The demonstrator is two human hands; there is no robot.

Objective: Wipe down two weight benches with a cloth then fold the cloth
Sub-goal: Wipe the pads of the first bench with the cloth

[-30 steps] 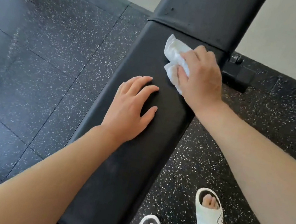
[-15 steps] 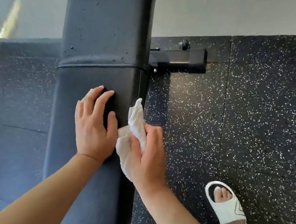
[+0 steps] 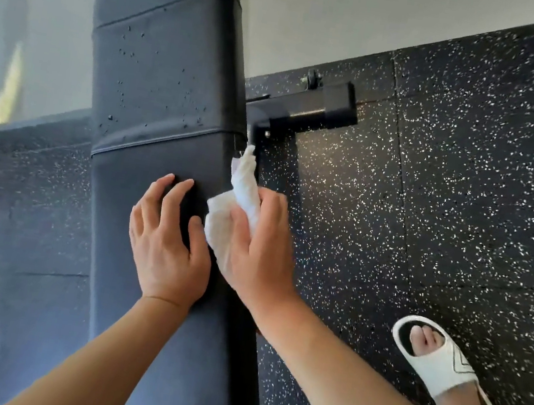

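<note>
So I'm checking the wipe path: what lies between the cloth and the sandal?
In the head view, only bare speckled floor lies between the cloth and the sandal.

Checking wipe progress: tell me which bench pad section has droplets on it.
The far pad section, beyond the seam. The near section under the left hand looks dry.

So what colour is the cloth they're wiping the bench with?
White. The cloth shows best in the head view, held in the right hand against the black bench.
</note>
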